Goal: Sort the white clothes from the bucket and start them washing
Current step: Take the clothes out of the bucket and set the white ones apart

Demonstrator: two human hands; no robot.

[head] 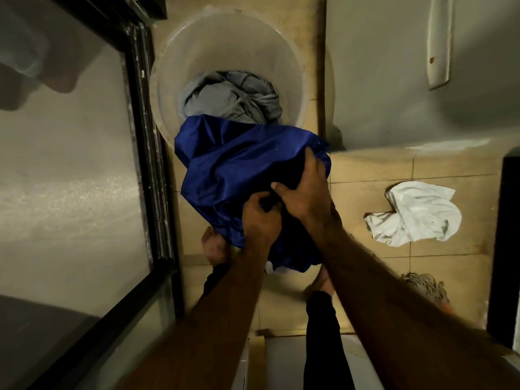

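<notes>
White crumpled cloth (416, 213) lies on floor tiles (365, 170), mid-right of frame, apart from translucent round plastic bucket (174, 80), top centre. You're mid-sort: left hand (260, 220) & right hand (306, 192) curl tight on shiny blue fabric garment (239, 164). Next, prob.: drop it clear of the white cloth, then check grey crumpled cloth (230, 99) in bucket.

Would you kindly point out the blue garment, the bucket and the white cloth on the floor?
blue garment (225, 153): head view, its upper folds.
bucket (174, 66): head view, bare left inner wall.
white cloth (422, 215): head view, middle of the heap.
</notes>
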